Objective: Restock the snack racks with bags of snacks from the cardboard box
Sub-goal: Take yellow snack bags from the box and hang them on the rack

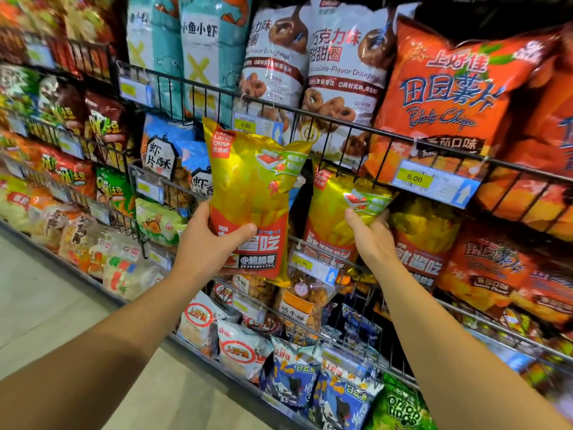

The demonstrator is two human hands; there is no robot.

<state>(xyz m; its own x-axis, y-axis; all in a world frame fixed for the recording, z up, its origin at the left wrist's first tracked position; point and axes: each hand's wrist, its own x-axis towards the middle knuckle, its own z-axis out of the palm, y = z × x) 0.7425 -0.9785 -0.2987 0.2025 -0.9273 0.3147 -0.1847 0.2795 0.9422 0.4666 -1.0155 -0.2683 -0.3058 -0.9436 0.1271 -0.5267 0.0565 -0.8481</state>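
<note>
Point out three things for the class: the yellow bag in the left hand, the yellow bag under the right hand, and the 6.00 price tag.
Left-hand yellow bag (251, 193): head view, middle of its front.
Right-hand yellow bag (338, 209): head view, front panel above the thumb.
6.00 price tag (415, 178): head view, the yellow label.

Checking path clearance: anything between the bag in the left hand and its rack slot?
Yes. The matching yellow bag, gripped by the right hand, fills the slot opening below the upper rack's wire front. The left hand holds its bag in front, outside the rack.
</note>
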